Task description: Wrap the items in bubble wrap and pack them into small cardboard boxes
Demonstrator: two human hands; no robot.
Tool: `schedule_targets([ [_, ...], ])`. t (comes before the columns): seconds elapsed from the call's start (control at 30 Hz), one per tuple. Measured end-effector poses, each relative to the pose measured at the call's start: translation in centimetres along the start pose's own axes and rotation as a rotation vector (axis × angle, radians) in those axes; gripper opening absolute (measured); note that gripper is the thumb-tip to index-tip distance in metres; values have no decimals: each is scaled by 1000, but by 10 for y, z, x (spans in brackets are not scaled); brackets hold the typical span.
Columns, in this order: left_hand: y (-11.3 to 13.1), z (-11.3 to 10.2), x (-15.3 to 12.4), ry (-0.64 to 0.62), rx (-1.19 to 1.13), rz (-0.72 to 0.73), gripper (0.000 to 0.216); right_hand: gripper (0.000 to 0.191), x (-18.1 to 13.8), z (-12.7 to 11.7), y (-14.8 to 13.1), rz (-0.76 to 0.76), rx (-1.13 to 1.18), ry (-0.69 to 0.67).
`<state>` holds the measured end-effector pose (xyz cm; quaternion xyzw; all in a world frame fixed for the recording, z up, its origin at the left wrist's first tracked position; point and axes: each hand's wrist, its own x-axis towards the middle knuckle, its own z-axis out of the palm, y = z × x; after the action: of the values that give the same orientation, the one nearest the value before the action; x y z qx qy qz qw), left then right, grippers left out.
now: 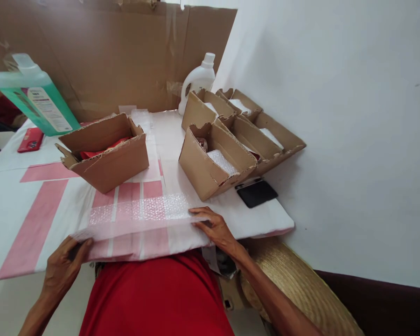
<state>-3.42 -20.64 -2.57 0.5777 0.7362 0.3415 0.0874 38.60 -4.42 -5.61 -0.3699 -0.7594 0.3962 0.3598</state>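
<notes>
A clear strip of bubble wrap [140,210] stretches across the near part of the table, its front edge raised and folded over. My left hand [65,259] pinches the left end of that edge between thumb and fingers. At the other end, my right hand [212,226] grips the wrap the same way. Beyond the strip, a cut-open cardboard box [115,165] holds something red [105,150]. Right of it stands another cardboard box [199,168] with a piece of bubble wrap [222,162] and a brownish item inside.
More small cardboard boxes [262,140] stand against the wall, several containing white wrap. A black phone [257,192] lies near the right edge. At the back are a white jug [201,77], a green liquid bottle [49,105] and a cardboard panel [119,56]. A red object [30,140] lies left.
</notes>
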Motion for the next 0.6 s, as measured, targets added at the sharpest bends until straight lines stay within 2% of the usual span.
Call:
schedule_targets([
  [0.23, 13, 8, 4, 58, 37, -85, 38, 25, 6, 29, -1, 88, -149, 302],
  [0.43, 12, 16, 7, 107, 92, -99, 36, 25, 10, 44, -3, 155, -280, 407],
  [0.6, 9, 21, 4, 153, 157, 18, 33, 21, 11, 49, -2, 161, -340, 438],
])
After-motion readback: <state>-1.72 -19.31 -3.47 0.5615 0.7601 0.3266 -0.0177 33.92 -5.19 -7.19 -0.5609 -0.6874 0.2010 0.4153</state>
